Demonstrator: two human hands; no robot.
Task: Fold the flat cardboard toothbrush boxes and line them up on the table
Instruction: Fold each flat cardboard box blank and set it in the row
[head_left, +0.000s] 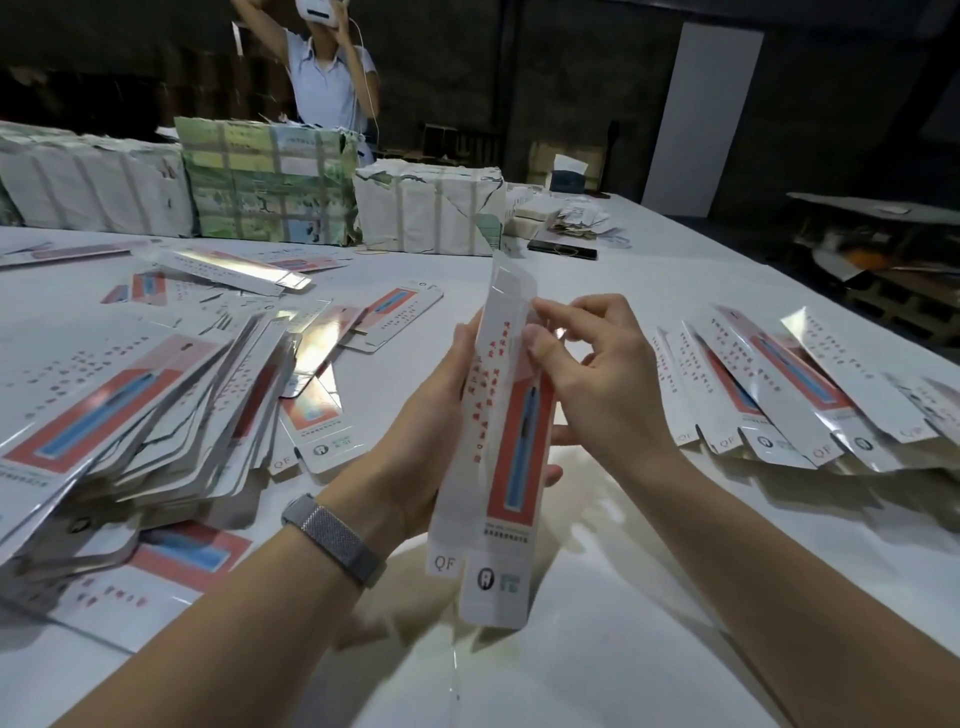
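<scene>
Dim storeroom, dark walls, a white panel (711, 114) leaning at the far right. Long white table (649, 597) under everything, with wrapped paper bundles (270, 182) along its far edge and a second person (332, 67) standing behind them. Heaped flat boxes (135, 415) at the left; a row of folded boxes (810, 395) lined up at the right. Between them, held above the table, one toothbrush box (498, 447), upright and slightly tilted. Left hand (415, 441) wrapped around its back and long edge; right hand (592, 379) pinching the upper right edge with thumb and fingertips. Seemingly mid-fold, sleeve being squared open. Next, probably: tucking the end flaps, then setting down beside the row.
</scene>
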